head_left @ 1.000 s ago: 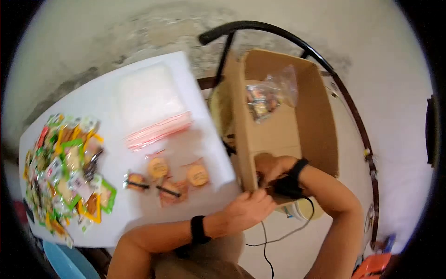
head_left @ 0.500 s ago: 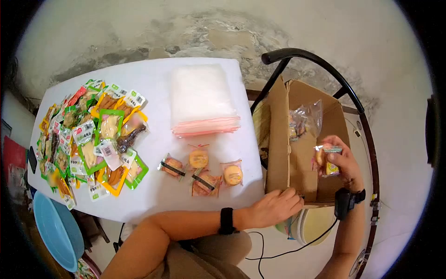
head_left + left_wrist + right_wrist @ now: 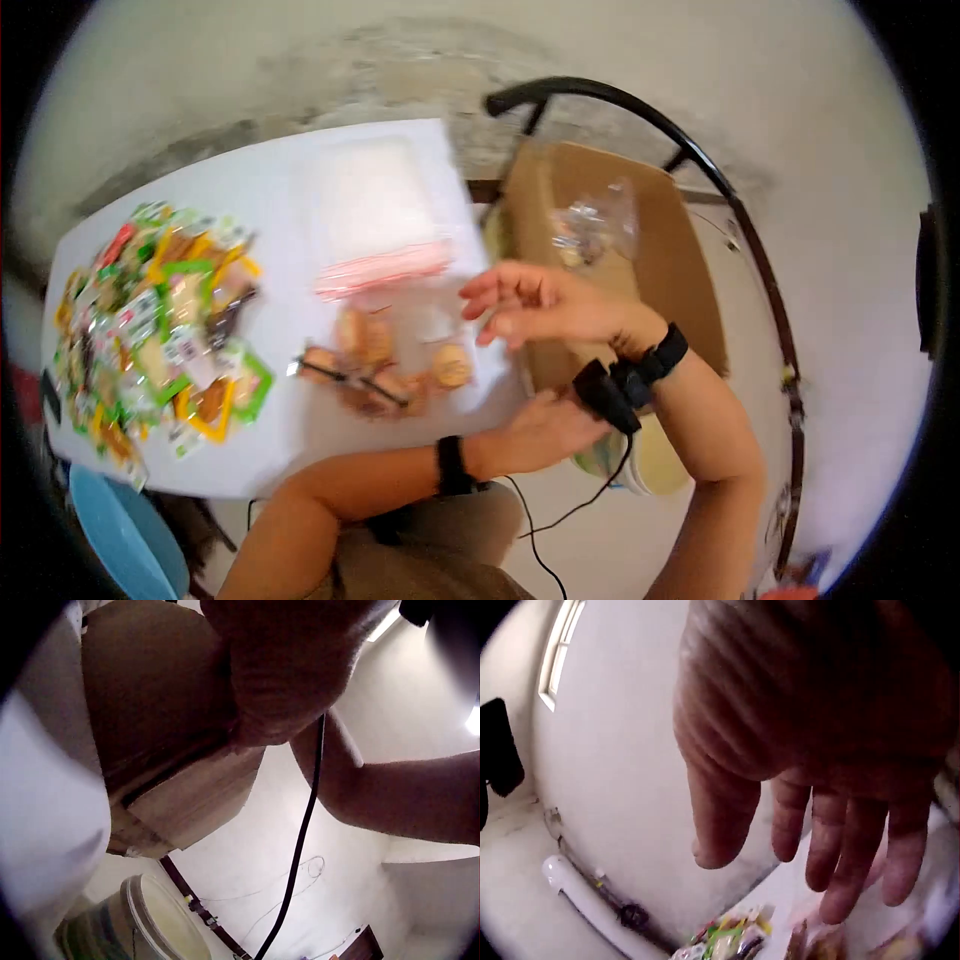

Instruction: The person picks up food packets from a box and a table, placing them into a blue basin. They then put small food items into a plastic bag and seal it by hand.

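Observation:
My right hand (image 3: 550, 305) hangs over the table's right edge with its fingers spread and nothing in them; the right wrist view shows the same bare palm (image 3: 802, 712). Just left of it lie several plastic-wrapped pastries, among them a round yellow one (image 3: 452, 367) and a blurred group (image 3: 365, 335) behind a dark-striped packet (image 3: 318, 362). My left hand (image 3: 545, 432) holds the near rim of the cardboard box (image 3: 690, 290), partly covered by the right wrist's camera. In the left wrist view that hand (image 3: 292, 675) lies against the box wall, its fingertips hidden.
A stack of clear zip bags (image 3: 370, 205) lies on the white table (image 3: 270, 160). Colourful snack packets (image 3: 170, 330) are heaped at left. In the box is a clear bag of packets (image 3: 590, 235). A black rail curves behind the box, a bucket (image 3: 660, 465) stands below, and a cable hangs down.
My right hand reached into the box, came up with wrapped pastries, and swung left to the table. It has let go of them; more pastries lie there. The left hand stays at the box rim.

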Action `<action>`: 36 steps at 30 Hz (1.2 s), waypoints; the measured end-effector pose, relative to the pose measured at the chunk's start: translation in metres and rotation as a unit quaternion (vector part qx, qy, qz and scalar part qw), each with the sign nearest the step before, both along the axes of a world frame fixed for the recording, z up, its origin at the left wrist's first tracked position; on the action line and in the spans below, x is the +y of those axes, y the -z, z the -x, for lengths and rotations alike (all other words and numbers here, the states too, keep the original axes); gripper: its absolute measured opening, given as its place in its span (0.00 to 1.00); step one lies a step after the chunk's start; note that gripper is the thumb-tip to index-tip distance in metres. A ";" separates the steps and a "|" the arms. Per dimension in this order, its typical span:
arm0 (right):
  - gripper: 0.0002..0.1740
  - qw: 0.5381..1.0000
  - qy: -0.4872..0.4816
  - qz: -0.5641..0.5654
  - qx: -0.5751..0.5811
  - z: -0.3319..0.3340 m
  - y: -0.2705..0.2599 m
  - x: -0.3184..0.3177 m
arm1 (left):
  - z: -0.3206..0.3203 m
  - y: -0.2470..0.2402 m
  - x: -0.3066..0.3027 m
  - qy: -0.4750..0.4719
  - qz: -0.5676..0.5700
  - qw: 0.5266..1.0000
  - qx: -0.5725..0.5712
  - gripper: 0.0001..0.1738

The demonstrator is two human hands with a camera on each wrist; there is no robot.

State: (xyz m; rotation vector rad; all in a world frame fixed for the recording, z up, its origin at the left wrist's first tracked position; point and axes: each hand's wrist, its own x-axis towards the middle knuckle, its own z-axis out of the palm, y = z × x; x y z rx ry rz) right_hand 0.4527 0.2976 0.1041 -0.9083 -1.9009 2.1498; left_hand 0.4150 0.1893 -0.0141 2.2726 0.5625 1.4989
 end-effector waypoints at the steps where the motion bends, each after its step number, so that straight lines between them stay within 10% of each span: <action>1: 0.24 0.999 0.047 0.006 -0.024 -0.024 -0.010 0.004 | 0.018 -0.013 -0.007 -0.036 -0.033 0.990 0.129 0.17; 5: 0.22 0.973 0.158 -0.037 -0.164 -0.120 0.005 0.016 | 0.031 -0.020 -0.007 -0.070 -0.130 0.965 0.218 0.18; 7: 0.24 0.907 -0.030 -0.207 -0.367 -0.151 0.041 0.020 | 0.036 -0.012 -0.017 -0.044 -0.134 0.957 0.252 0.17; 10: 0.29 0.874 -0.126 -0.105 -0.457 -0.160 0.063 0.012 | 0.035 -0.006 -0.019 -0.014 -0.145 0.956 0.256 0.14; 12: 0.27 0.912 -0.043 -0.080 -0.400 -0.183 0.104 0.009 | 0.034 -0.004 -0.018 -0.014 -0.152 0.953 0.261 0.14; 15: 0.19 0.911 -0.180 -0.068 -0.365 -0.172 0.131 0.014 | 0.034 -0.002 -0.018 -0.019 -0.164 0.949 0.267 0.14; 20: 0.18 0.790 -0.373 -0.297 -0.386 -0.149 0.150 -0.002 | 0.033 -0.001 -0.017 -0.032 -0.175 0.948 0.265 0.14; 25: 0.09 0.844 -0.243 -0.213 -0.429 -0.137 0.112 -0.003 | 0.036 0.000 -0.016 -0.027 -0.154 0.948 0.278 0.13; 27: 0.07 0.924 -0.134 -0.346 -0.090 -0.132 0.105 -0.010 | 0.035 0.000 -0.014 -0.036 -0.161 0.950 0.267 0.13; 36: 0.18 0.879 -0.324 -0.234 -0.260 -0.093 0.107 -0.014 | 0.038 -0.009 -0.018 -0.035 -0.139 0.955 0.261 0.14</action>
